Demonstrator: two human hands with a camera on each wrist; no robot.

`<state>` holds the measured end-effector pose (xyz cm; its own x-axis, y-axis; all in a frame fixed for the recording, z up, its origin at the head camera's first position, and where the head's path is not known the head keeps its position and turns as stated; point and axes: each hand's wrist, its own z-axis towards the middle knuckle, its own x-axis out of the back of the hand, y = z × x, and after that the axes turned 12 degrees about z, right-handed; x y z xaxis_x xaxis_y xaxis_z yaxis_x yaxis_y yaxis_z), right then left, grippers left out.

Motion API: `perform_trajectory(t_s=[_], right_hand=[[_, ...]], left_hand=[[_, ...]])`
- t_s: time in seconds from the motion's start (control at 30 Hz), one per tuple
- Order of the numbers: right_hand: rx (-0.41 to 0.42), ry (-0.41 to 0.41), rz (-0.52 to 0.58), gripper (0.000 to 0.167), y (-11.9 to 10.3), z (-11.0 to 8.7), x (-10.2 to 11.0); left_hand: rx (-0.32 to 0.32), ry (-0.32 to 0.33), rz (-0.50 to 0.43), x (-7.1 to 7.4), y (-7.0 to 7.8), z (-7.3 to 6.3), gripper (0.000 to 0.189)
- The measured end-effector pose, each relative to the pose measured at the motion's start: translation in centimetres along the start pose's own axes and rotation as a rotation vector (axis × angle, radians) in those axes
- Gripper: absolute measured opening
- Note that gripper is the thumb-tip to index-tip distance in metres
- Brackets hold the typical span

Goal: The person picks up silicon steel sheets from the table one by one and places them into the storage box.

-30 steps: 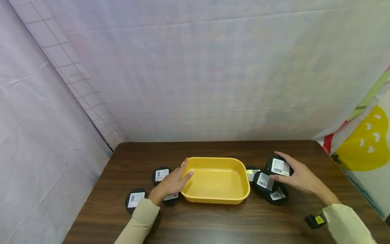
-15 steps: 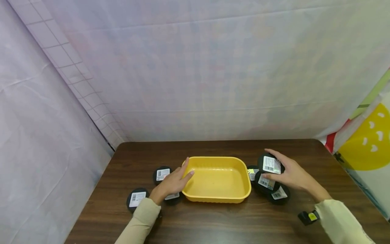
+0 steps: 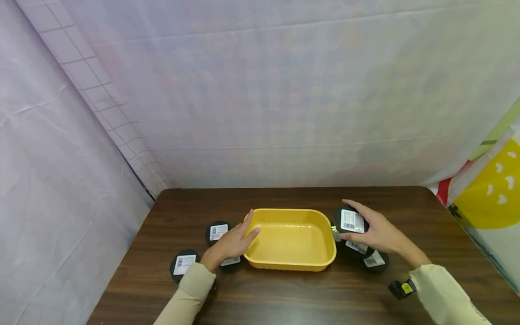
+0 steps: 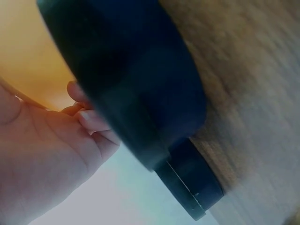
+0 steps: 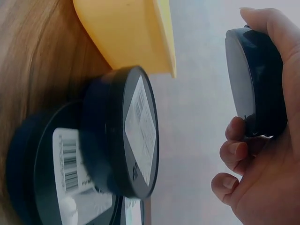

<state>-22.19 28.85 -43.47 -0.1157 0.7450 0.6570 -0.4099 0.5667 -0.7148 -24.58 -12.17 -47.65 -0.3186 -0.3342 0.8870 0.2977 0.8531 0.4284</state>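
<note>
A yellow plastic basin (image 3: 289,264) sits mid-table. My left hand (image 3: 231,243) is at its left rim, thumb over the inside and index finger along the edge; in the left wrist view the other fingers curl by the wall. My right hand (image 3: 375,230) grips a round black container (image 3: 351,221) with a barcode label on top, thumb and fingers round its side. In the right wrist view this container (image 5: 267,84) is held clear of the others. Below it, several similar black containers (image 5: 136,136) overlap right of the basin, one lying tilted on another.
More black labelled containers lie left of the basin: one near the front (image 3: 183,265), one farther back (image 3: 217,232) and one (image 3: 230,264) partly under the left wrist. A white cloth (image 3: 284,113) hangs behind the brown table (image 3: 292,298).
My right hand has carried the black container leftward, over the other containers and closer to the basin. The left hand has stayed at the basin's rim.
</note>
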Motion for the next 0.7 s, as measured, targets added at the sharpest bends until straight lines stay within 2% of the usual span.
perform_trajectory(t_s=[0.43, 0.7], right_hand=[[-0.012, -0.048, 0.011, 0.091, -1.3, 1.1, -1.8], [0.015, -0.061, 0.027, 0.093, -1.7, 1.8, -3.2]], left_hand=[[-0.018, 0.017, -0.002, 0.0, -0.1, 0.1, 0.071], [-0.039, 0.017, -0.007, -0.1, -0.2, 0.2, 0.071]])
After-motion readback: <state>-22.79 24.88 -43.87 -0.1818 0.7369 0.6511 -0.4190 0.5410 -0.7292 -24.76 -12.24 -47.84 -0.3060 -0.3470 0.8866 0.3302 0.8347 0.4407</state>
